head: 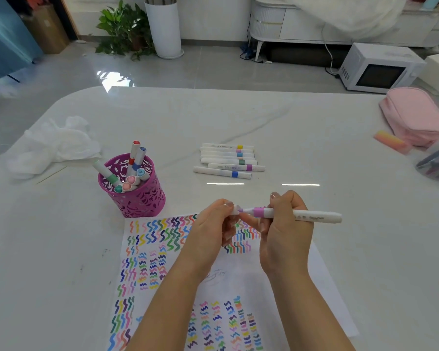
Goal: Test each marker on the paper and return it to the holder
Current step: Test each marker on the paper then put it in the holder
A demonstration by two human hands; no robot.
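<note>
A white marker (302, 215) with a purple band is held level above the far edge of the paper (241, 272), gripped round its front part by the curled fingers of the right hand (285, 229), with its rear end pointing out to the right of the sheet. A small white cap (236, 209) is pinched between thumb and fingertips of the left hand (211, 224) right at the marker's purple nib; whether the cap touches the nib cannot be told. The paper lies flat on the pale marbled surface (264, 117) and is covered with rows of wavy strokes in many colours, partly hidden by both forearms. Just beyond the paper's far left corner stands the magenta cut-out holder (134, 198), in which several capped markers (134, 158) are leaning. Beyond the paper's far edge, a row of white markers (228, 159) is laid side by side on the surface. Farther to the left of the paper, past the holder, a crumpled white tissue (56, 145) is seen, and well to the right of the paper a pink pouch (413, 115) is resting.
</note>
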